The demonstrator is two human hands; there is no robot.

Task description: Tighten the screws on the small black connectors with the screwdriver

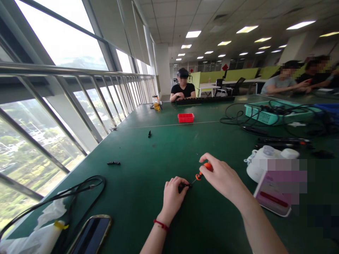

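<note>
My left hand (173, 192) is closed around a small black part (188, 185), pressing it to the green table. Most of that part is hidden under my fingers. In my right hand (218, 173) is a screwdriver with an orange and black handle (198, 175). Its thin metal shaft slants down to the left, with the tip at the end of the black part. Whether the tip sits in a screw is too small to tell. Two more small black pieces lie apart on the table, one thin piece (113, 163) at the left and one short piece (149, 134) farther back.
A red tray (185, 118) stands mid-table. Right are a teal basket (280, 114) of cables, a white jug (261, 162) and a pink-white box (274, 197). Left are black cables (90, 183) and a phone (91, 234). A person (182, 88) sits at the far end; others sit right.
</note>
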